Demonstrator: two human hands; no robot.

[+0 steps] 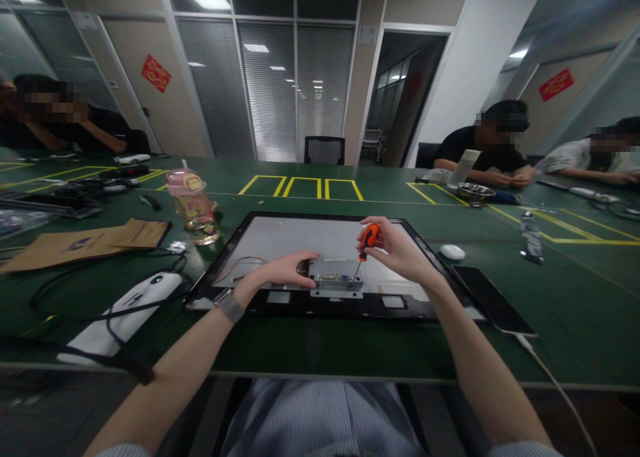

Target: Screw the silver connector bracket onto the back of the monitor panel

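Note:
A flat display panel (270,234) with a black frame and grey back lies on the green table in front of me. On its near half sits a metal bracket (336,286) with a row of connector ports facing me. My left hand (287,270) rests at the bracket's left end, thumb and fingers spread around its edge. With my right hand (387,244) I grip an orange and black screwdriver (370,237), held nearly upright. Its thin shaft points down to the right end of the bracket; whether the tip sits in a screw is too small to tell.
Left of the panel stand a pink-lidded bottle (193,207), brown paper packaging (90,240) and a white device (125,317) with black cables. To the right lie a phone (493,299) on a white cable and a white earbud case (453,252). Several people sit across the table.

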